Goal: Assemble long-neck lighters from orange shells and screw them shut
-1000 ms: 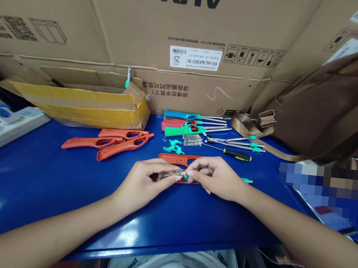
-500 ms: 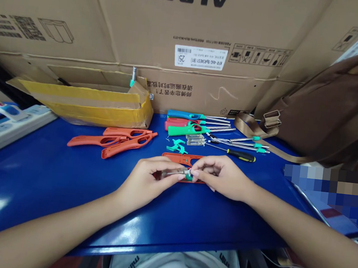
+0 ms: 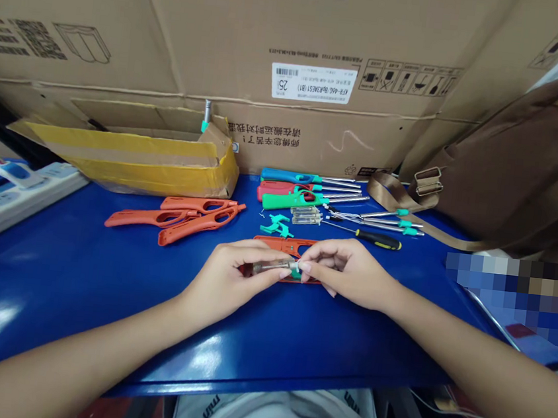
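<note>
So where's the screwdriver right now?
The screwdriver lies right of centre in the head view, on the blue table, just beyond the right hand and below the metal rods with green collars.

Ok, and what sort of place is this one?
Probably a workbench for assembling or repairing lighters. A blue tabletop carries loose orange lighter-shaped shells and a black-and-yellow screwdriver, and the left hand holds a small clear part. Whether it's a factory or home, I can't tell.

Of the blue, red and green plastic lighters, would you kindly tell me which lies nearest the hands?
The green plastic lighter; it lies in front of the blue lighter and red lighter.
</note>
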A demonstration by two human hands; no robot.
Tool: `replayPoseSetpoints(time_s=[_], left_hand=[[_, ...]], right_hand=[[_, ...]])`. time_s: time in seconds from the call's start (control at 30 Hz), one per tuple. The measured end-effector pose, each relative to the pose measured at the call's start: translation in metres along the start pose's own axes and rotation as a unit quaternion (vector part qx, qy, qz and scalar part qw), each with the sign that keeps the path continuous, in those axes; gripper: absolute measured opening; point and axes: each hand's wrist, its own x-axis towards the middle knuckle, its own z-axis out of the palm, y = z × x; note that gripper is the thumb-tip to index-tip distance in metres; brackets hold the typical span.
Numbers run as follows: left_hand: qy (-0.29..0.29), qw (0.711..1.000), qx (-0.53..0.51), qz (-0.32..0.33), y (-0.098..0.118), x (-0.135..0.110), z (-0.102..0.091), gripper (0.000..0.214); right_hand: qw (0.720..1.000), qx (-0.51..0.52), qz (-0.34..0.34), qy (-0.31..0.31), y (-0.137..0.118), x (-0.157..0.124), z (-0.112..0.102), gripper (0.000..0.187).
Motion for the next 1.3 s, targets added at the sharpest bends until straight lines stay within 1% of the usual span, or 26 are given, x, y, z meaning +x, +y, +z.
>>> replayPoseSetpoints(time_s=[0.1, 0.33, 0.57, 0.67, 0.73, 0.8, 0.87, 0.93, 0.97, 1.03, 1.17, 1.23, 1.3], left_hand=[[-0.002, 1.000, 0.007, 0.001, 0.001, 0.001, -0.001, 0.017], [-0.004, 1.000, 0.002, -0.005, -0.002, -0.001, -0.001, 0.016], [-0.003, 0.999, -0.027, -0.023, -0.002, 0.000, 0.003, 0.018], [-0.023, 0.999, -0.014, -0.020, -0.002, 0.002, 0.000, 0.018], [-0.042, 0.999, 0.013, -0.009, -0.003, 0.004, -0.005, 0.019], [-0.061, 0.997, 0.046, 0.006, -0.004, 0.005, -0.012, 0.018], [-0.079, 0.994, 0.068, 0.011, -0.005, 0.007, -0.019, 0.017], [-0.096, 0.992, 0.083, 0.010, -0.005, 0.008, -0.024, 0.017], [-0.105, 0.990, 0.090, 0.008, -0.004, 0.009, -0.026, 0.017], [-0.129, 0.986, 0.104, 0.008, -0.004, 0.009, -0.029, 0.017], [-0.164, 0.978, 0.125, 0.018, -0.004, 0.009, -0.030, 0.017], [-0.162, 0.976, 0.141, 0.021, -0.004, 0.008, -0.030, 0.017], [-0.159, 0.974, 0.161, 0.017, -0.005, 0.008, -0.030, 0.017]], right_hand=[[1.000, -0.006, -0.009, -0.005, 0.001, 0.000, -0.002, 0.030], [1.000, -0.004, 0.009, -0.006, -0.001, -0.001, -0.001, 0.031], [0.999, 0.022, 0.027, -0.009, -0.001, 0.000, 0.000, 0.042], [1.000, -0.011, 0.026, -0.013, 0.000, 0.000, 0.001, 0.037], [0.998, -0.069, 0.000, 0.003, 0.001, 0.000, 0.001, 0.028], [0.985, -0.155, -0.062, 0.036, 0.002, -0.001, 0.000, 0.020], [0.958, -0.240, -0.149, 0.060, 0.003, -0.002, -0.003, 0.012], [0.927, -0.297, -0.223, 0.058, 0.005, -0.002, -0.007, 0.012], [0.914, -0.318, -0.247, 0.051, 0.005, -0.002, -0.010, 0.015], [0.895, -0.356, -0.266, 0.026, 0.005, -0.002, -0.013, 0.021], [0.860, -0.439, -0.262, -0.015, 0.003, -0.005, -0.014, 0.030], [0.850, -0.462, -0.251, -0.021, 0.002, -0.006, -0.013, 0.031], [0.847, -0.472, -0.244, -0.026, 0.002, -0.006, -0.013, 0.033]])
